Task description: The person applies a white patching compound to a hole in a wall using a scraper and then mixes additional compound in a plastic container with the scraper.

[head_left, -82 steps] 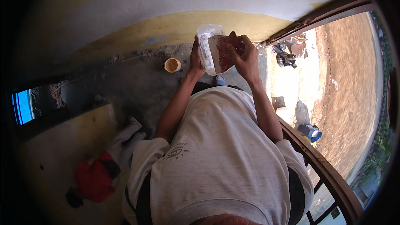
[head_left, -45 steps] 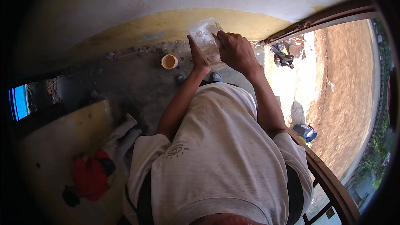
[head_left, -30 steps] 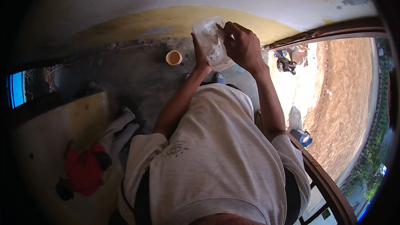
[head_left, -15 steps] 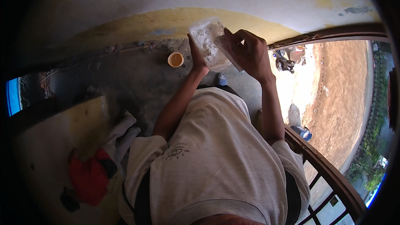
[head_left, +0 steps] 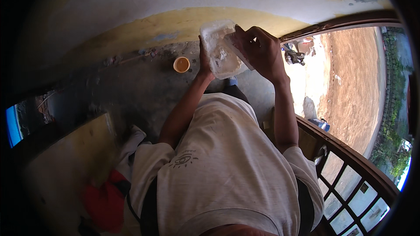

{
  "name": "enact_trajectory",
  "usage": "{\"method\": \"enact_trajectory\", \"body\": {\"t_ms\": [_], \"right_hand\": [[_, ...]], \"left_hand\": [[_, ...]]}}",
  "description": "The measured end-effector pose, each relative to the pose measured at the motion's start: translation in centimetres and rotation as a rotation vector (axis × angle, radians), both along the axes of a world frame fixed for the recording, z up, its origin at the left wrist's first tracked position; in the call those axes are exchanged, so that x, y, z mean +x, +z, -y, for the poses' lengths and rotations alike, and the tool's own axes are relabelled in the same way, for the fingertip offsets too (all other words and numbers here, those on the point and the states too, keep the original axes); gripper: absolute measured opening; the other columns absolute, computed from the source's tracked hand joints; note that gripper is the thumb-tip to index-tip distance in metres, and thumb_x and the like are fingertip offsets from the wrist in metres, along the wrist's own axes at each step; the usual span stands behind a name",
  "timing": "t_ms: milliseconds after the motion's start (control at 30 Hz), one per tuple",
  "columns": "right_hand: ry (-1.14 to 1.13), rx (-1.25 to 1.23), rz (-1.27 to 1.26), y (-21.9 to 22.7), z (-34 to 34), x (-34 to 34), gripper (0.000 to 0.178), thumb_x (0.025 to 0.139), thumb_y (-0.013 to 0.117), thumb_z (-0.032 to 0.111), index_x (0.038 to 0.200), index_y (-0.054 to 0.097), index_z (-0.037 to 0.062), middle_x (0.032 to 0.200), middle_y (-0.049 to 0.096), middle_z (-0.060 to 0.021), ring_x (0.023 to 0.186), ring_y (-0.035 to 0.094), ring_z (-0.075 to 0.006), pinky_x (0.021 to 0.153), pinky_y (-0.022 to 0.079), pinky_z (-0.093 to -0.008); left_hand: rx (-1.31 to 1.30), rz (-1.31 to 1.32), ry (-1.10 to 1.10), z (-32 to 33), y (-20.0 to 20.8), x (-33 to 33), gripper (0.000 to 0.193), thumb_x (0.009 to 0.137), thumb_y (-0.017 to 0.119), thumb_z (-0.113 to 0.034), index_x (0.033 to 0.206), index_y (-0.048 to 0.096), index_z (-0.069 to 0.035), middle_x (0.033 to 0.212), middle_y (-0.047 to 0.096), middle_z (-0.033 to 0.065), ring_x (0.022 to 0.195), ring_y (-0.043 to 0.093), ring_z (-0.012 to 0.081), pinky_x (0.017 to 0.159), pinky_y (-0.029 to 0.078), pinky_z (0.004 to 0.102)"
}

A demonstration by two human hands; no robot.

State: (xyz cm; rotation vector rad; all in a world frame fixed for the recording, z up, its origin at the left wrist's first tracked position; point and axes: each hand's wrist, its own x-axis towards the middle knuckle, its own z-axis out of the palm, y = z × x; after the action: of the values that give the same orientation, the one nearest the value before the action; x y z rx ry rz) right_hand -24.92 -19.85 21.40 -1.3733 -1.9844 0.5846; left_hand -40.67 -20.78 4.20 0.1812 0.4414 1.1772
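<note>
Head view: clear plastic container (head_left: 221, 52) tilted more than before, left hand (head_left: 204, 59) gripping its edge, right hand (head_left: 258, 50) pinching its lid; orange cup (head_left: 181, 64) on floor, railing (head_left: 345, 157) close right.

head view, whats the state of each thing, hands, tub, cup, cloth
clear plastic tub: held up, tilted, whitish residue inside
left hand: gripping the tub's left side
right hand: at the tub's right edge, fingers curled
small cup: upright on the floor, open, orange-brown contents
red cloth: crumpled on the floor

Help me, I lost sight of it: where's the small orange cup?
On the grey floor by the wall, just left of the left hand.
</note>
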Motion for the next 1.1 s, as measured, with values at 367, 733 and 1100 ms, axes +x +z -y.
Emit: {"method": "enact_trajectory", "body": {"t_ms": [367, 733, 1100], "right_hand": [[0.076, -0.118, 0.01, 1.0, 1.4, -3.5, 0.01, 0.093, 0.073, 0.01, 0.099, 0.072, 0.0012, 0.083, 0.072, -0.0146, 0.071, 0.071, -0.0295, 0.063, 0.053, -0.0392], [0.014, -0.135, 0.146, 0.2, 1.3, -6.4, 0.016, 0.095, 0.069, 0.012, 0.102, 0.071, -0.002, 0.087, 0.071, -0.0192, 0.074, 0.069, -0.0367, 0.067, 0.053, -0.0435], [-0.047, -0.143, 0.198, -2.7, 1.8, -9.0, 0.015, 0.093, 0.068, 0.009, 0.092, 0.066, -0.0057, 0.086, 0.069, -0.0235, 0.076, 0.069, -0.0389, 0.069, 0.052, -0.0425]], "left_hand": [[-0.033, 0.126, -0.18, 2.7, -1.8, -3.0, 0.067, 0.105, 0.032, -0.06, 0.146, 0.05, -0.01, 0.138, 0.061, 0.013, 0.124, 0.063, 0.0307, 0.102, 0.056, 0.0518], [0.018, 0.136, -0.171, 2.1, -2.3, -4.8, 0.072, 0.105, 0.028, -0.064, 0.147, 0.049, -0.01, 0.137, 0.062, 0.0124, 0.121, 0.065, 0.0285, 0.101, 0.057, 0.0479], [0.053, 0.114, -0.101, 1.5, -1.4, -5.7, 0.074, 0.105, 0.028, -0.068, 0.15, 0.046, -0.012, 0.141, 0.06, 0.011, 0.126, 0.061, 0.026, 0.104, 0.054, 0.0471]]}}
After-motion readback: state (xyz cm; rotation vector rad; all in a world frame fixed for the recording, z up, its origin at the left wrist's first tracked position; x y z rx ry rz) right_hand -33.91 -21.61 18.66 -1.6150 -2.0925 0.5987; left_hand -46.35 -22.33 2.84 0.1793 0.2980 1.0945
